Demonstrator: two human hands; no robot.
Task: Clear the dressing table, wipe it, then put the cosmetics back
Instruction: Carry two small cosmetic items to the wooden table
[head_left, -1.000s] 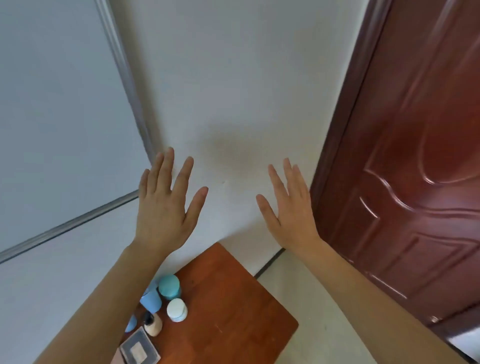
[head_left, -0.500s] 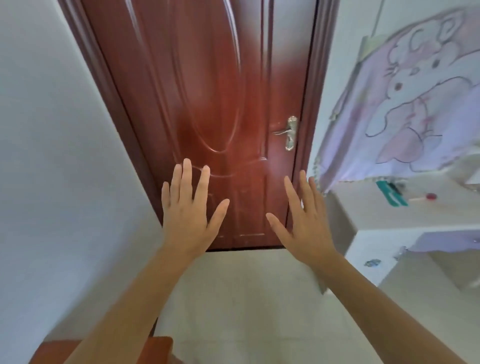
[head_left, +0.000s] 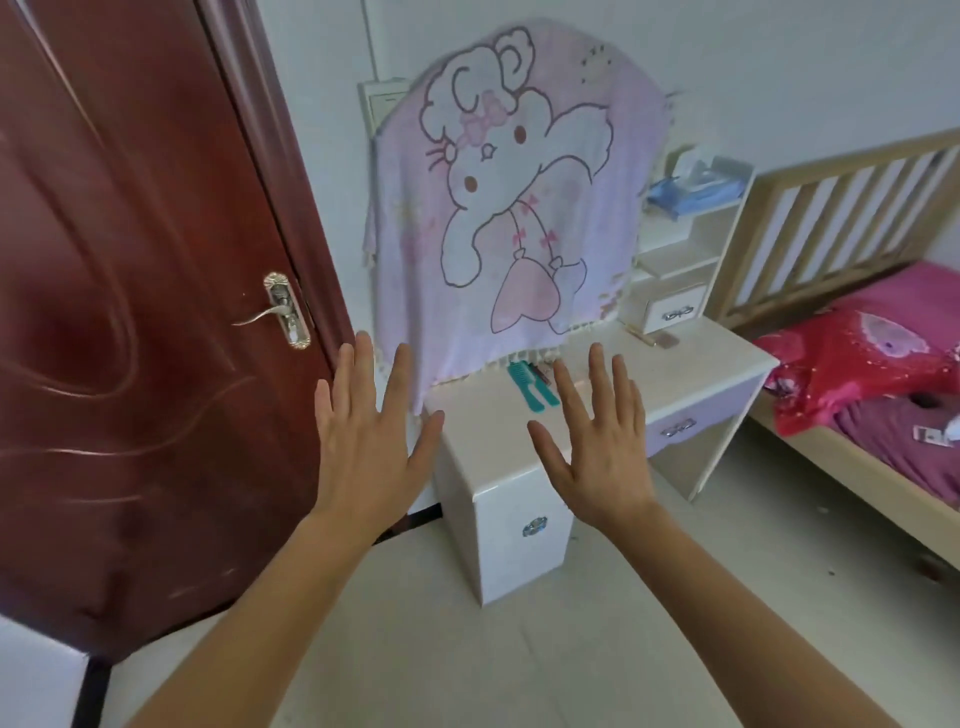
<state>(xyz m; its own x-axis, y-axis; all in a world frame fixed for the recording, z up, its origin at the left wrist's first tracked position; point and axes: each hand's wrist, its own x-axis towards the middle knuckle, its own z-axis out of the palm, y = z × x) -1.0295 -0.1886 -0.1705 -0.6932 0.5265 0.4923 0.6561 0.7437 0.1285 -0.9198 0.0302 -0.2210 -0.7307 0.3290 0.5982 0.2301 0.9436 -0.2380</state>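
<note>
Left hand (head_left: 369, 447) and right hand (head_left: 597, 447) are held up side by side, fingers spread, holding nothing. Beyond them stands the white counter (head_left: 483, 415), its drawers closed and their contents unseen. A teal comb (head_left: 532, 387) lies on its top, just before the draped cartoon-print cloth (head_left: 509, 208). The upper shelf (head_left: 675, 228), far right, holds a blue packet (head_left: 691, 189).

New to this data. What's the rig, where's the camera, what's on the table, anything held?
No robot: a person wears one wide-angle head camera looking forward and down, so you see their own arms. The left hand and the right hand are spread open in the air, holding nothing. Ahead is a white dressing table with a cartoon cloth draped over its back. On top lie a teal comb and some small things I can't identify. A door is on the left, a bed on the right.
</note>
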